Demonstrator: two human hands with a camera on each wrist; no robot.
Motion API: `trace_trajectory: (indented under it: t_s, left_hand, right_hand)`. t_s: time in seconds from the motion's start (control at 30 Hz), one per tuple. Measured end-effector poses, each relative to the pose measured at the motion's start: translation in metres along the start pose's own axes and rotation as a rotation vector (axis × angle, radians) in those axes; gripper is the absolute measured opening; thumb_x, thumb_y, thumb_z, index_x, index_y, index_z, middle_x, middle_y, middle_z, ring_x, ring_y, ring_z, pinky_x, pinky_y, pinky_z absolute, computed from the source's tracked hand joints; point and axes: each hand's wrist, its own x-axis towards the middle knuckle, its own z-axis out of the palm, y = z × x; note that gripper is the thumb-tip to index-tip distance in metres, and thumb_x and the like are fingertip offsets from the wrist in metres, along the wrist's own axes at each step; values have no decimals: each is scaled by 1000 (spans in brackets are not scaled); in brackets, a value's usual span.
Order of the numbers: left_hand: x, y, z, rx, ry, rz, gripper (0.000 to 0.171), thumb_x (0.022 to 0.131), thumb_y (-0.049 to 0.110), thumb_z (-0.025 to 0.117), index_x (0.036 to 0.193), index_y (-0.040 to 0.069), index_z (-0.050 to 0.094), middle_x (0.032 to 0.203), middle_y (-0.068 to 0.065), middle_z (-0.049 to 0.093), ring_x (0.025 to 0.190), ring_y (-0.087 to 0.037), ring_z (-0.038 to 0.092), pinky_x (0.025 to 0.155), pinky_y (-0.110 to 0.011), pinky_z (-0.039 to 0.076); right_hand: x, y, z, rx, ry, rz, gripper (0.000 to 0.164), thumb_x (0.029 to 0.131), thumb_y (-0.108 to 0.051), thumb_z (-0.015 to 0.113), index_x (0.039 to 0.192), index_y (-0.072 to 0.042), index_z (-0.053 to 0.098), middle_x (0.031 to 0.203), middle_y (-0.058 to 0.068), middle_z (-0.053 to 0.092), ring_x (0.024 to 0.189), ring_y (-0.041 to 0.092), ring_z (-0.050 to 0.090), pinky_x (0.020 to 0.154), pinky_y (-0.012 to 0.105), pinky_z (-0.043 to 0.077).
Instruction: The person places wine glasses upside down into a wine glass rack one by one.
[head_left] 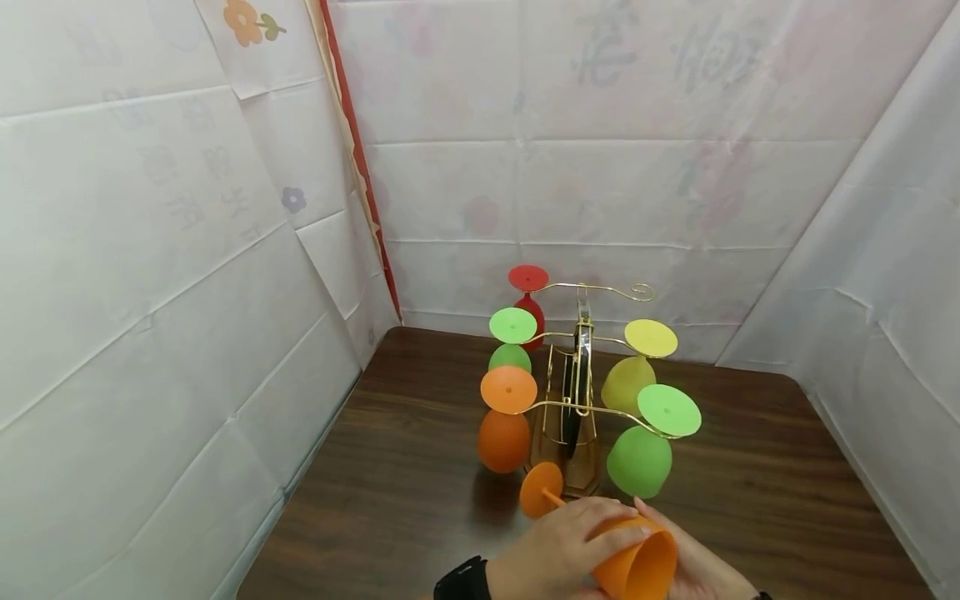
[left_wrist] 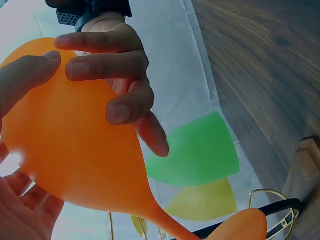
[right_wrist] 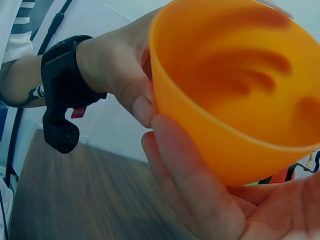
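An orange plastic goblet (head_left: 630,567) is tilted on its side in front of the rack, its mouth toward the viewer and its foot (head_left: 542,490) pointing at the rack. My left hand (head_left: 558,542) grips the bowl, fingers over its top. From the other side my right hand (head_left: 701,562) holds the same bowl. In the left wrist view the orange bowl (left_wrist: 75,135) lies between the right hand's fingers (left_wrist: 107,67) and the left hand (left_wrist: 30,205). The right wrist view looks into the hollow bowl (right_wrist: 225,75), with the left thumb and right fingers at its rim.
A gold wire rack (head_left: 581,408) on a wooden base stands on the dark wooden table (head_left: 360,492). Upside-down goblets hang from it: red (head_left: 528,279), green (head_left: 513,325), orange (head_left: 504,440), yellow (head_left: 628,383) and another green (head_left: 640,461). White sheets (head_left: 600,183) surround the table.
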Motion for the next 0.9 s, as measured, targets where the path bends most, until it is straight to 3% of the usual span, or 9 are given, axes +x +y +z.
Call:
trace_trajectory:
  t_s: [0.13, 0.23, 0.33, 0.47, 0.53, 0.63, 0.77, 0.83, 0.9]
  left_hand:
    - [1, -1, -3, 57, -4, 45, 77, 76, 44, 75, 138, 12, 40, 136, -4, 46, 126, -14, 44, 108, -19, 28]
    - [2, -2, -6, 22, 7, 66, 82, 73, 44, 78, 138, 11, 40, 136, -3, 46, 125, -12, 44, 108, -19, 27]
    - [2, -2, -10, -36, 40, 92, 88, 69, 44, 82, 138, 9, 40, 136, -3, 47, 126, -12, 42, 108, -19, 28]
    - [1, -5, -15, 9, 124, 153, 93, 63, 44, 85, 136, 5, 42, 134, -5, 49, 126, -13, 43, 107, -22, 30]
    - [0, -7, -18, 32, 158, 159, 91, 65, 44, 84, 135, 4, 42, 133, -7, 49, 125, -15, 44, 107, -23, 31]
    - [-3, -9, -23, 26, 218, 154, 86, 68, 45, 81, 133, 2, 44, 131, -10, 48, 123, -18, 45, 106, -24, 33]
    - [-4, -12, -24, -2, 350, 165, 80, 72, 48, 77, 126, -2, 48, 128, -14, 49, 120, -22, 47, 102, -27, 38]
    - [-4, -13, -23, -20, 408, 143, 75, 77, 48, 72, 125, -4, 48, 126, -15, 49, 118, -23, 48, 100, -27, 40]
    - [-6, -11, -21, -26, 450, 70, 68, 84, 48, 65, 125, -4, 48, 125, -14, 49, 115, -23, 48, 98, -27, 42]
  right_hand:
    - [1, -1, -1, 27, -26, -22, 53, 101, -46, 25, 119, -9, 60, 116, 1, 60, 108, 11, 58, 99, 21, 40]
    - [-1, -1, -1, 37, -46, -8, 51, 102, -43, 27, 120, -8, 59, 116, 1, 60, 108, 11, 58, 99, 21, 39]
    - [-5, -1, -1, -112, -53, -12, 53, 103, -41, 18, 120, -11, 58, 116, 0, 61, 107, 10, 59, 97, 22, 42]
    - [-8, -3, 1, -337, -109, -87, 56, 104, -29, 6, 129, -16, 54, 121, -1, 59, 108, 11, 57, 95, 27, 45]
    - [-7, -5, 5, -403, -152, -138, 54, 104, -24, 6, 135, -15, 48, 125, 2, 58, 109, 13, 56, 96, 30, 45]
    - [-5, -8, 9, -494, -188, -213, 48, 103, -20, 14, 142, -11, 40, 129, 7, 55, 111, 17, 57, 97, 34, 45]
    - [-6, -10, 8, -638, -129, -326, 44, 101, -21, 30, 144, -12, 36, 131, 11, 54, 112, 23, 57, 96, 40, 46]
    - [-8, -10, 8, -693, -79, -379, 46, 99, -20, 36, 145, -14, 34, 132, 11, 52, 112, 24, 57, 96, 41, 46]
    - [-7, -9, 9, -735, -44, -448, 49, 97, -18, 41, 146, -15, 33, 132, 11, 52, 112, 24, 56, 96, 40, 46]
